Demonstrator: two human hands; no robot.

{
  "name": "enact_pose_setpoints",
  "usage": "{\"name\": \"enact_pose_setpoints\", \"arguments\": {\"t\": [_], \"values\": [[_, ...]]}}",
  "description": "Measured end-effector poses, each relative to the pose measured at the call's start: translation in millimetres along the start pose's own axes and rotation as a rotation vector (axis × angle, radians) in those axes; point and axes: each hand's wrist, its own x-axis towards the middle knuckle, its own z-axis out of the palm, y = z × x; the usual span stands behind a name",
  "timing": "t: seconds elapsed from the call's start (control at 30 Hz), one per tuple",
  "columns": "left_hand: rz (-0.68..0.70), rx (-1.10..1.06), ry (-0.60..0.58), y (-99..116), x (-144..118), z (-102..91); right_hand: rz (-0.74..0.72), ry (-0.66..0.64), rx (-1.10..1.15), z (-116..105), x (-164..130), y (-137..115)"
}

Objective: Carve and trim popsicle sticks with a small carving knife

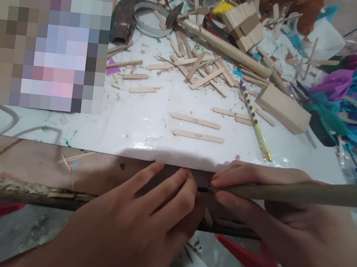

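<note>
Head view | my left hand (155,203) presses flat, fingers together, on the table edge (104,172) at lower middle | my right hand (263,202) is wrapped around a long tool (293,191) | tip maybe cutting a hidden stick; go slow, fingers back.

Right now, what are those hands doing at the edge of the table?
A person is working at the near edge of a messy craft table. The left hand presses its fingers flat against the wooden edge. The right hand grips a long brownish tool handle, its tip pointing at the spot beside the left fingers. What sits under the fingers is hidden. On the white tabletop lie two marked craft sticks, a dotted pencil, a wooden block and a big pile of loose sticks.
</note>
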Motion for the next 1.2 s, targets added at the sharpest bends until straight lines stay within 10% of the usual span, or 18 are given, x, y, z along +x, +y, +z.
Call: {"name": "enact_pose_setpoints", "arguments": {"t": [1.2], "values": [[0.001,0.007,-0.029,-2,1,-3.6,-0.016,0.015,0.004,1,-5,8]]}}
